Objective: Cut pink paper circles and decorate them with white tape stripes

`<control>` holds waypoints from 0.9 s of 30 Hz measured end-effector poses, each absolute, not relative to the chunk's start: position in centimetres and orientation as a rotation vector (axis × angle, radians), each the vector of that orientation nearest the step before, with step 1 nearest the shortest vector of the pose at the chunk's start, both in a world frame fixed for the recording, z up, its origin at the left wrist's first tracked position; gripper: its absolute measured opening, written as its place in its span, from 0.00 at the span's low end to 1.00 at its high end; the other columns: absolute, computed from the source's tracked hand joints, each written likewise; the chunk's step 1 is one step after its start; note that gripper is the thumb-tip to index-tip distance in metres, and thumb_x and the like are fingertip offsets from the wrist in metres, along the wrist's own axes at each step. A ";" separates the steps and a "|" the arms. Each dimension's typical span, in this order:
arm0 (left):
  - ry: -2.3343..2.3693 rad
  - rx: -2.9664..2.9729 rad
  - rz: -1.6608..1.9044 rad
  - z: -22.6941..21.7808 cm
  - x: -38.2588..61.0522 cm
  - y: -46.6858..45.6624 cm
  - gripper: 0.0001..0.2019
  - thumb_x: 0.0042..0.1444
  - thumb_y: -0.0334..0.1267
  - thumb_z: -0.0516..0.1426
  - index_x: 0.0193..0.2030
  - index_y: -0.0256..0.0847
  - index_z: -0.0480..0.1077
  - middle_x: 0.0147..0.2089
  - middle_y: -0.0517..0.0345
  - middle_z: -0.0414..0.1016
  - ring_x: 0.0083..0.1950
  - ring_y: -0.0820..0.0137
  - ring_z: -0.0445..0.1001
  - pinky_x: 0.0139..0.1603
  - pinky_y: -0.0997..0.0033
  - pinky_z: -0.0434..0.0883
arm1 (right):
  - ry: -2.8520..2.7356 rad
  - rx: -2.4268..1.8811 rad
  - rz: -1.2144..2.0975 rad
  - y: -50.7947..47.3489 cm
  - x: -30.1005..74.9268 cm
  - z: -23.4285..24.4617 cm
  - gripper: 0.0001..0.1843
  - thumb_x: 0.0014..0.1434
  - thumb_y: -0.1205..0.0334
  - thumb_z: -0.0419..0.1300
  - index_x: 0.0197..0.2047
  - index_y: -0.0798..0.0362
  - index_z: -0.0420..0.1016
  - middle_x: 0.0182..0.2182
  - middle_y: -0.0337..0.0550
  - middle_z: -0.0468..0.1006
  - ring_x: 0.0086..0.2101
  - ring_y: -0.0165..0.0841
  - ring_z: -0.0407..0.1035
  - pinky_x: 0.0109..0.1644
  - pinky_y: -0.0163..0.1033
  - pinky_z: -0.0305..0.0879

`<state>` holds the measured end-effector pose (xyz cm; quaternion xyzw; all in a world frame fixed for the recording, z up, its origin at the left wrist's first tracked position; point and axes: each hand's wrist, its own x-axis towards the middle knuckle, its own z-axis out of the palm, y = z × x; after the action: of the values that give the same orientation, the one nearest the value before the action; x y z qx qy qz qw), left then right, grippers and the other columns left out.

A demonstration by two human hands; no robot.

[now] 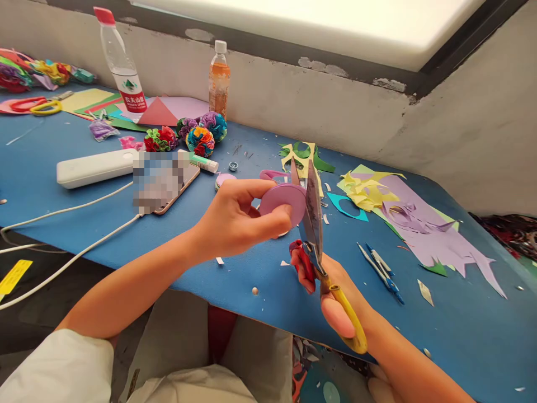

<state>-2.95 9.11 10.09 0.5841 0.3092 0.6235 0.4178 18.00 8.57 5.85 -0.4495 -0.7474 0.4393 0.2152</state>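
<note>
The right hand grips the scissors; just left of the scissors, the left hand pinches a purple disc.

left hand pinching | right hand fingers curled | hands near each other | forearms angled inward

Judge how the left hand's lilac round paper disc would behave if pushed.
The lilac round paper disc probably resists a gentle push, since it shows no droop in the left hand. It is likely light, since a simple pinch holds it. A harder push may bend it, as the curled lilac paper scraps suggest.
</note>
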 end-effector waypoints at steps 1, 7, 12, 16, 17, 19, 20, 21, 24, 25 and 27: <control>0.780 1.477 1.562 10.1 -3.0 9.2 0.10 0.45 0.32 0.58 0.18 0.38 0.63 0.18 0.64 0.61 0.20 0.79 0.61 0.13 0.83 0.62 | -2.066 -1.245 1.224 8.6 18.1 5.8 0.40 0.42 0.17 0.48 0.32 0.50 0.62 0.21 0.34 0.60 0.21 0.29 0.51 0.21 0.37 0.51; 0.789 1.579 1.523 10.2 -3.9 9.7 0.06 0.44 0.32 0.57 0.19 0.39 0.67 0.18 0.63 0.64 0.19 0.78 0.63 0.14 0.82 0.62 | -1.968 -1.353 1.317 8.3 18.2 5.5 0.27 0.59 0.33 0.47 0.31 0.50 0.64 0.19 0.35 0.61 0.20 0.29 0.53 0.22 0.37 0.53; 0.775 1.663 1.415 10.7 -4.9 10.3 0.07 0.43 0.31 0.56 0.17 0.39 0.64 0.17 0.64 0.65 0.19 0.77 0.67 0.15 0.81 0.65 | -1.931 -1.383 1.319 8.2 18.6 4.5 0.19 0.58 0.41 0.53 0.34 0.49 0.67 0.20 0.36 0.64 0.21 0.31 0.57 0.22 0.36 0.56; 0.767 1.698 1.304 11.1 -5.9 10.6 0.06 0.42 0.30 0.56 0.18 0.39 0.67 0.17 0.64 0.65 0.19 0.76 0.68 0.15 0.81 0.66 | -1.969 -1.387 1.293 8.1 18.7 4.4 0.14 0.57 0.46 0.55 0.34 0.49 0.67 0.21 0.36 0.67 0.22 0.31 0.59 0.23 0.35 0.56; 0.763 1.712 1.280 11.2 -6.1 10.7 0.06 0.42 0.30 0.56 0.18 0.39 0.67 0.17 0.64 0.66 0.19 0.76 0.68 0.15 0.82 0.65 | -1.973 -1.394 1.289 8.1 18.6 4.5 0.13 0.57 0.48 0.55 0.33 0.49 0.67 0.21 0.36 0.67 0.22 0.31 0.58 0.23 0.35 0.55; 0.760 1.734 1.241 11.3 -6.6 10.8 0.06 0.42 0.29 0.56 0.18 0.39 0.68 0.16 0.64 0.66 0.18 0.76 0.68 0.14 0.82 0.64 | -1.967 -1.424 1.301 8.0 18.3 4.9 0.12 0.59 0.50 0.52 0.32 0.49 0.66 0.20 0.36 0.67 0.21 0.30 0.57 0.22 0.34 0.52; 0.760 1.739 1.225 11.4 -6.7 10.8 0.06 0.42 0.29 0.56 0.18 0.39 0.68 0.16 0.64 0.66 0.18 0.76 0.68 0.14 0.82 0.64 | -1.958 -1.442 1.312 8.0 18.1 5.1 0.12 0.59 0.51 0.50 0.31 0.49 0.65 0.19 0.36 0.67 0.21 0.30 0.57 0.22 0.34 0.51; 0.759 1.739 1.215 11.4 -6.8 10.8 0.06 0.42 0.29 0.57 0.17 0.39 0.68 0.16 0.64 0.67 0.18 0.76 0.69 0.14 0.83 0.64 | -1.947 -1.456 1.326 8.0 17.9 5.2 0.12 0.60 0.52 0.49 0.30 0.49 0.64 0.19 0.36 0.66 0.21 0.29 0.57 0.22 0.34 0.51; 0.738 1.724 1.239 11.3 -6.8 10.8 0.06 0.43 0.29 0.58 0.18 0.39 0.70 0.17 0.63 0.68 0.19 0.77 0.68 0.14 0.83 0.65 | -1.926 -1.447 1.355 7.9 17.6 5.5 0.11 0.58 0.52 0.51 0.30 0.49 0.64 0.18 0.36 0.67 0.21 0.30 0.58 0.22 0.34 0.51; 0.728 1.710 1.268 11.3 -6.7 10.9 0.05 0.43 0.29 0.58 0.19 0.39 0.71 0.18 0.63 0.69 0.19 0.77 0.68 0.15 0.83 0.66 | -1.923 -1.430 1.362 7.9 17.6 5.5 0.11 0.57 0.51 0.52 0.31 0.49 0.64 0.17 0.36 0.66 0.21 0.30 0.58 0.22 0.34 0.51; 0.721 1.674 1.349 11.0 -6.4 11.0 0.05 0.45 0.31 0.60 0.20 0.38 0.72 0.19 0.63 0.69 0.19 0.78 0.67 0.17 0.81 0.69 | -1.919 -1.405 1.373 7.9 17.6 5.6 0.13 0.56 0.49 0.55 0.31 0.49 0.63 0.16 0.35 0.64 0.21 0.30 0.55 0.22 0.34 0.51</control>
<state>-6.39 11.02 11.02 0.6687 0.2881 0.5390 0.4234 17.62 7.89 5.57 -0.5016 -0.6852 0.4903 0.1963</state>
